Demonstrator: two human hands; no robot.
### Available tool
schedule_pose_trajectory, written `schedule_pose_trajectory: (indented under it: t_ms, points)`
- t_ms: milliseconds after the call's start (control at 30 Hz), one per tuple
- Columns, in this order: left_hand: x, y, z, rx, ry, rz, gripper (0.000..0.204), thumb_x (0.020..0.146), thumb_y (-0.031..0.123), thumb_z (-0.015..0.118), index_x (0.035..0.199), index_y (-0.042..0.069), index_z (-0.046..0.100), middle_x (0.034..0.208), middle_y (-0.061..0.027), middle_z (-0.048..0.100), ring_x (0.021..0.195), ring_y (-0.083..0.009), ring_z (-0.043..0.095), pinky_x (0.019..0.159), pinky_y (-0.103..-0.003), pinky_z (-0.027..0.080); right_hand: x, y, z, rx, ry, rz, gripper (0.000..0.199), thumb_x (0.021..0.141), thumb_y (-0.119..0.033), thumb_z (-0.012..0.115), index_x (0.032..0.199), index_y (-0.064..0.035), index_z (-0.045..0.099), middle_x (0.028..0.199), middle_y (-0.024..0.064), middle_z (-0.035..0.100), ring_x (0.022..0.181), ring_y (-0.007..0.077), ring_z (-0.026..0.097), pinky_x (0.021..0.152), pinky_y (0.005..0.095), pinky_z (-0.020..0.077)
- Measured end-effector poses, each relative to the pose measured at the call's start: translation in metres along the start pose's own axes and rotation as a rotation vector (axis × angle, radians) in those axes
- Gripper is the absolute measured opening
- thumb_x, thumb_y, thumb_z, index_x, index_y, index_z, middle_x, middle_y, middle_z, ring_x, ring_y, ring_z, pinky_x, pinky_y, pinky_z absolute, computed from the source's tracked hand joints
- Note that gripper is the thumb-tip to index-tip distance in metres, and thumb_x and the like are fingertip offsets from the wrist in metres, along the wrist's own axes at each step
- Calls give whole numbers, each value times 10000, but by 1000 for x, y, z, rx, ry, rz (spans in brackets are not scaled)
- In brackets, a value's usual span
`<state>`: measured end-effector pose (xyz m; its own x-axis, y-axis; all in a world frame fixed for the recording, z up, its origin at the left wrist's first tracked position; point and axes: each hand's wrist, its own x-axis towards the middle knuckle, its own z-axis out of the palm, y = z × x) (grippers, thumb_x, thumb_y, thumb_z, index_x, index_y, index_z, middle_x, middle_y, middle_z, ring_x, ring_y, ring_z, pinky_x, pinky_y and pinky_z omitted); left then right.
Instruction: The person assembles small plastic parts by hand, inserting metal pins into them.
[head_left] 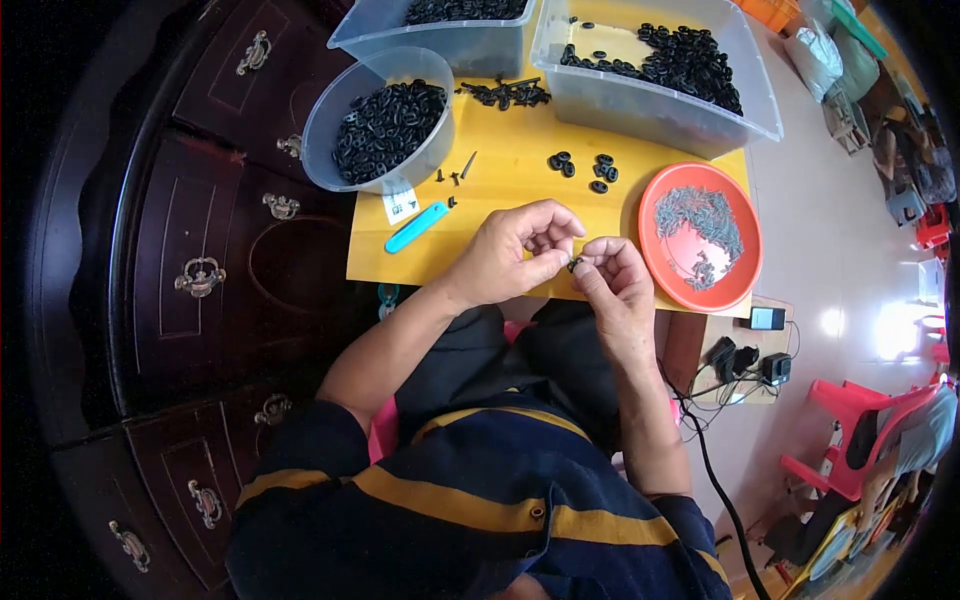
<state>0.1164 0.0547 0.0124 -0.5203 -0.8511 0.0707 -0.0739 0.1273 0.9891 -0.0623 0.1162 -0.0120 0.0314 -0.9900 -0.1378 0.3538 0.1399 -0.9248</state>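
Above the table's near edge, my two hands come together. My right hand pinches a small black part between thumb and fingertips. My left hand meets it from the other side, fingers curled and thumb tip close to the part; whatever it grips is too small to make out. Just beyond my hands lie several loose black oval pieces with holes. To the right of my right hand, an orange-red bowl contains many small grey metal pins.
A round translucent tub and a rectangular bin, both with black pieces, stand on the yellow table. Another bin is behind. A blue-handled cutter lies left. Dark drawers flank the table; cables hang right.
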Motion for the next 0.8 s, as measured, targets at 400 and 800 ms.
schedule_pose_trajectory:
  t_ms: [400,800]
  points:
    - [7,11,-6,231,-32,82,219,855,-4,651,1069,37,627,789,-29,666,688,-102,628,647,-267,518,-1,3,1,-167,30,-92,143,941,0,639,1065,-35,577,922,-19,579,798,42,545,725,198,460]
    - [7,11,-5,227,-18,79,222,854,-24,648,1070,22,622,763,-20,655,661,-83,609,627,-256,506,0,4,0,-209,43,-90,137,928,-3,659,1041,-26,584,903,-16,591,786,49,558,724,202,468]
